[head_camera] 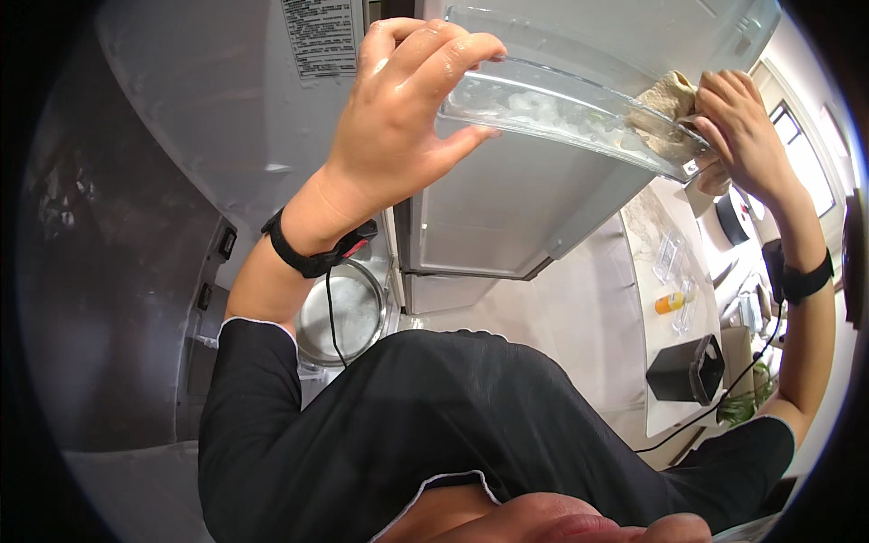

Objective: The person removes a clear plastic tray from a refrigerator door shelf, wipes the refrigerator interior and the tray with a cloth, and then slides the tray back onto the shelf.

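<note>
A clear plastic refrigerator door bin [563,112] with white foam or suds inside is held high in front of me. Its left end is in my left hand [400,108], fingers over the upper edge and thumb below. Wet spots glisten on those fingers. At the opposite end, my right hand [740,125] grips a beige cloth [669,98], part of which is seen through the clear wall. Behind the bin is the pale inner panel of the refrigerator door [495,197]. Whether the bin is seated on the door cannot be told.
Low to my left stands a round metal basin [339,312] of cloudy liquid. A counter [641,224] on the right bears clear plastic parts [669,256], an orange-and-yellow bottle [669,303] and a black container [682,373]. Black cables run from both wrist straps.
</note>
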Motion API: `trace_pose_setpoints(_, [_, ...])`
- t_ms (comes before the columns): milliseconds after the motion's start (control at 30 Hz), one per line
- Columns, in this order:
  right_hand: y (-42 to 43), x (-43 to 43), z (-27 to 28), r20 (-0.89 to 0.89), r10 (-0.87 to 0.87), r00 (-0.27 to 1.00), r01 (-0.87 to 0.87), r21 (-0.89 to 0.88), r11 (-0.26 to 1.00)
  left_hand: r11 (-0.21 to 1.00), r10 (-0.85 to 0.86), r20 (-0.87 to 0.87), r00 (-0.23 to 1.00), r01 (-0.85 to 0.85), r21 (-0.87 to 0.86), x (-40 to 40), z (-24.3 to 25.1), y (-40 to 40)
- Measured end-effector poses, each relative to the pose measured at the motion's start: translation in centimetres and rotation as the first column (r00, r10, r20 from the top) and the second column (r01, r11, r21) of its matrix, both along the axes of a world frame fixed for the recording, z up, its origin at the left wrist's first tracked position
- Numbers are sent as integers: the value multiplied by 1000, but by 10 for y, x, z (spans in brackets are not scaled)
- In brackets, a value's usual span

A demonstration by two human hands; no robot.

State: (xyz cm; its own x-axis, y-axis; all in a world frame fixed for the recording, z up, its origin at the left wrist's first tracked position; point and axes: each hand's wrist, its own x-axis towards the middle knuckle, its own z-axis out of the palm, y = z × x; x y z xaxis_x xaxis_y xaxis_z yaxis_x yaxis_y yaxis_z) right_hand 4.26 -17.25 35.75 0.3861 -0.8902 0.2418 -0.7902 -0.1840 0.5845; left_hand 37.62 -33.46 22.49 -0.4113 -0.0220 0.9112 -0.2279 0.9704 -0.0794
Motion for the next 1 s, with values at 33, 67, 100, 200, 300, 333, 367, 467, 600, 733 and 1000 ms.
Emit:
trace_pose_setpoints(33, [-3, 5, 4, -61, -52, 997, 53, 20, 998, 1000, -18, -5, 1000, 18, 7, 1, 0, -2])
trace_pose_setpoints(67, [-8, 11, 7, -97, -216, 972, 222, 55, 974, 999, -43, -19, 999, 43, -7, 1, -1, -4])
trace_pose_setpoints(100, [-15, 8, 4, -100, -222, 970, 229, 64, 971, 998, -61, -29, 998, 60, -20, 0, -2, -6])
trace_pose_setpoints(200, [-26, -5, 2, -114, -136, 984, 134, -21, 991, 984, -175, -121, 977, 176, -7, -2, -7, -4])
trace_pose_setpoints(300, [-27, -24, 29, -393, -125, 911, 20, -260, 965, 958, -248, -179, 952, 269, 105, 8, -42, -24])
trace_pose_setpoints(333, [-25, -26, 32, -338, -193, 921, 69, -346, 936, 956, -249, -183, 951, 271, 109, 7, -55, -26])
trace_pose_setpoints(367, [-24, -29, 28, -340, -195, 920, 72, -342, 937, 970, -153, -265, 952, 196, 143, 6, -68, -27])
trace_pose_setpoints(467, [-27, -48, 1, -375, -141, 916, 0, -350, 937, 948, 11, -280, 960, 79, 309, 4, -105, -40])
trace_pose_setpoints(600, [-29, -16, -4, -333, -113, 936, 25, -259, 965, 878, 169, -147, 975, -81, 471, -8, -126, -51])
trace_pose_setpoints(733, [-37, -26, -8, -246, -31, 969, -18, -194, 981, 918, 185, -209, 960, -93, 387, -19, -129, -57])
trace_pose_setpoints(1000, [-65, -26, -5, -169, 44, 985, -50, -31, 998, 923, 235, -241, 942, -138, 360, -27, -127, -54])
